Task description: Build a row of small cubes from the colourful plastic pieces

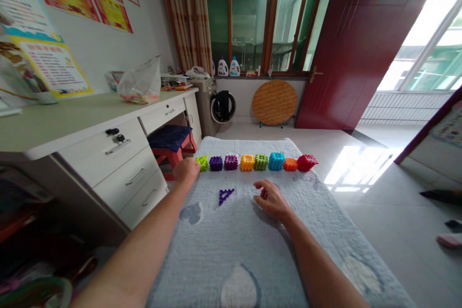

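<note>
My left hand point(186, 169) is closed at the left end of a row of plastic blocks, its fingers against the lime green piece point(202, 163). Rightward from there stand a dark purple cube point(216, 163), a purple cube point(231, 162), a yellow cube point(247, 162), a green cube point(261, 162), a blue block point(276, 161), an orange block point(290, 164) and a red block point(306, 162). A flat purple triangle point(225, 196) lies nearer to me. Right of it my right hand point(270, 198) rests with curled, parted fingers, holding nothing.
The blocks are on a table with a grey-blue cloth point(231, 240). A white desk point(108, 154) with drawers stands at the left, a stool point(171, 138) beside it. Behind are a washing machine point(207, 106), a round wooden board point(275, 102) and a red door point(346, 43).
</note>
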The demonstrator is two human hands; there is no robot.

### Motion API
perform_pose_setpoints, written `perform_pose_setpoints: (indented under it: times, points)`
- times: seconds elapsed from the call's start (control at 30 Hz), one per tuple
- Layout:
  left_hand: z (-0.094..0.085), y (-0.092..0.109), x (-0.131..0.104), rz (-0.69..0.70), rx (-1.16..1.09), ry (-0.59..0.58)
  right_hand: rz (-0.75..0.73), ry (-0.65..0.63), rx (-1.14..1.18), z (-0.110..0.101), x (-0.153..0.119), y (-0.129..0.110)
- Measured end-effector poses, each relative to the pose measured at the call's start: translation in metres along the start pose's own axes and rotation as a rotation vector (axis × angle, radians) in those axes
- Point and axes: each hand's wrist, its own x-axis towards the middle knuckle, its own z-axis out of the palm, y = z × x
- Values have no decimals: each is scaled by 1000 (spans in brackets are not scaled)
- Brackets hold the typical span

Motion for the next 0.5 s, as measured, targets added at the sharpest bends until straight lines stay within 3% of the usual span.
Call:
perform_pose_setpoints:
  times: [0.5]
  points:
    - [0,0,0,30,8,21,-24,2,-31,0,-1,1]
